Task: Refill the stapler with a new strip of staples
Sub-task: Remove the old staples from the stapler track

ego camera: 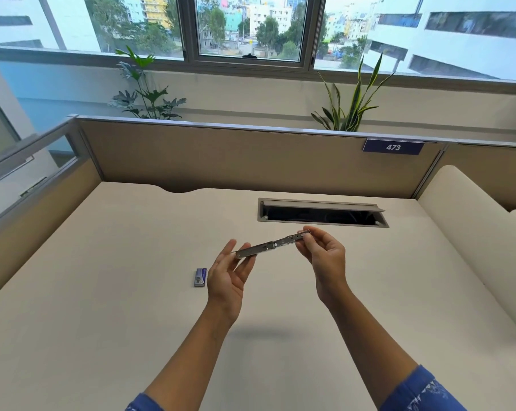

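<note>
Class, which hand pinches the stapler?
The right hand, pinching one end of the stapler between thumb and fingers; the left hand is open, straight fingers supporting the other end.

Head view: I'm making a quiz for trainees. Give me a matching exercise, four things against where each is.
Things
1. stapler
2. staple box
3. cable hatch
4. sign 473

Places
A. on the partition
B. on the desk, beside the left hand
C. in the air, between left hand and right hand
D. set into the desk, open

Pairs: 1-C, 2-B, 3-D, 4-A
</note>
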The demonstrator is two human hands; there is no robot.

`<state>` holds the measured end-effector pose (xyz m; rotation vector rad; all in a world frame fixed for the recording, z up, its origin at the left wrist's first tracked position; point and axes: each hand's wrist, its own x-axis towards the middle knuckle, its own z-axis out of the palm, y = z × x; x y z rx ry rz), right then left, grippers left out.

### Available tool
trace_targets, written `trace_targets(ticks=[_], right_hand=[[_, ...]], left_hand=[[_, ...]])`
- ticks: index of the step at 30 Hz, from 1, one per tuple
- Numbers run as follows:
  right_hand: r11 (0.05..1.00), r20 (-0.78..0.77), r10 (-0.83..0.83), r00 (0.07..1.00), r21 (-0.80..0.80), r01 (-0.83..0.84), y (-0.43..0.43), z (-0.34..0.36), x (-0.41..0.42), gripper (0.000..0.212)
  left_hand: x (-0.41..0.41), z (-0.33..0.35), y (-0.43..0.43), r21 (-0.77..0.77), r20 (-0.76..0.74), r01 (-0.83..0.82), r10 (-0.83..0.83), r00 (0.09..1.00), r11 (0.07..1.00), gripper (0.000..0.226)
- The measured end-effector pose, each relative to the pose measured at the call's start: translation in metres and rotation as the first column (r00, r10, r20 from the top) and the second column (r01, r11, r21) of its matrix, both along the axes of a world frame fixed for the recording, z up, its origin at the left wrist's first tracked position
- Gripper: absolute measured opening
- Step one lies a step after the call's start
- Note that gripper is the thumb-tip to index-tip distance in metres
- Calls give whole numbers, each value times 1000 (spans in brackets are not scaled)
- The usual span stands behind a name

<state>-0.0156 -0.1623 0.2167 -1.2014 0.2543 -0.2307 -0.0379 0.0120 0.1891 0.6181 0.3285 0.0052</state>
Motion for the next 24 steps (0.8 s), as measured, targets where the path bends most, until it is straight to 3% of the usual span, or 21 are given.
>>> trace_targets(ticks=[8, 13, 18, 24], right_hand=[[966, -12, 131, 991, -225, -130, -16, 8, 21, 16], [879, -57, 266, 962, -396, -266, -14, 16, 28, 18], [781, -128, 427, 895, -447, -436, -10, 22, 24, 18], [661, -206, 578, 790, -449, -601, -2, 22, 11, 16]], left_hand=[[1, -7, 3, 44, -50, 321, -318, 947, 946, 44], [1, -3, -5, 327, -131, 528, -516, 846, 784, 38], [1, 2, -16, 509, -159, 554, -561, 812, 658, 33], [-2, -2, -15, 461, -92, 547, -575, 813, 699, 36]])
